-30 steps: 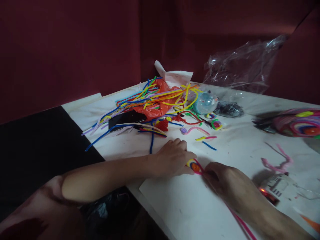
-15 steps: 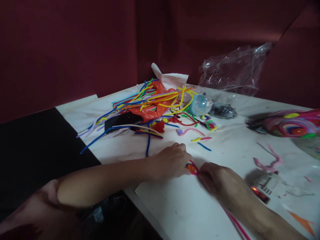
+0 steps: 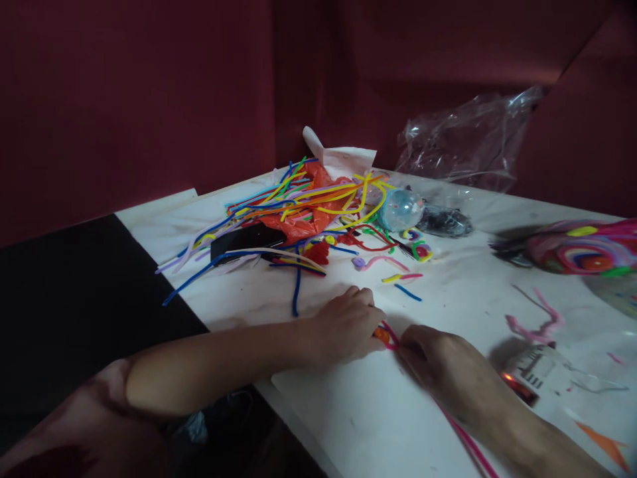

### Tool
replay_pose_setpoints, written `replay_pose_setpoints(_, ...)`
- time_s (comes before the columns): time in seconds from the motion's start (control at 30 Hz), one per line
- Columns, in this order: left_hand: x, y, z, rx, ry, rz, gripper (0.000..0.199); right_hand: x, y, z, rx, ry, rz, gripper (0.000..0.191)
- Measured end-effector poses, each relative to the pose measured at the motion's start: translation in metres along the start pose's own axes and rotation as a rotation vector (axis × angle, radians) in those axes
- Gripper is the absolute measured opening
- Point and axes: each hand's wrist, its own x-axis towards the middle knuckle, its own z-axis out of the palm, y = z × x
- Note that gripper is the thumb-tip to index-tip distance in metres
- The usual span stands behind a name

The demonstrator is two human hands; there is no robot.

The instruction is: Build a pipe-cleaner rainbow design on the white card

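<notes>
Currently: coil and pink strand between both hands, above the table's near part.
Left hand [image 3: 348, 326], reaching in across the left edge of the table [image 3: 448, 289], has its fingers closed on the orange-centred coil [image 3: 381, 335]; right hand [image 3: 440, 355], just beside it, has thumb and forefinger closed on the pink strand [image 3: 468, 439], which joins the coil and trails under the wrist toward the near edge. Other fingers partly hidden. Pile of coloured pipe cleaners [image 3: 303, 199] spread over a red bag [image 3: 298, 228] near the far corner; clear ball [image 3: 402, 210] just right of it. Short blue piece [image 3: 408, 292] lies beyond the hands. Multicoloured object [image 3: 587, 249] toward the right, near the far edge; exact form unclear.
</notes>
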Motion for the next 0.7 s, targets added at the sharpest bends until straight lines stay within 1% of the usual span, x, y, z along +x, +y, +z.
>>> replay_pose_setpoints(0.17, 0.0006, 0.0004, 0.0008, -0.013, 0.014, 0.003, 0.020, 0.0015, -0.0013, -0.0013, 0.005, -0.027, 0.031, 0.017)
replay_pose_setpoints(0.33, -0.0005, 0.0017, -0.0023, -0.054, 0.009, -0.014, 0.016, 0.0014, -0.0028, -0.0041, -0.008, -0.078, 0.045, 0.016)
replay_pose_setpoints(0.53, -0.0008, -0.0007, -0.0023, -0.078, -0.011, -0.008, 0.016, 0.0009, 0.0028, 0.0014, 0.042, 0.003, -0.012, 0.019)
replay_pose_setpoints(0.7, -0.0008, -0.0015, 0.0009, -0.078, 0.022, -0.012, 0.019, 0.0015, 0.0040, 0.0026, 0.052, 0.016, -0.020, 0.019)
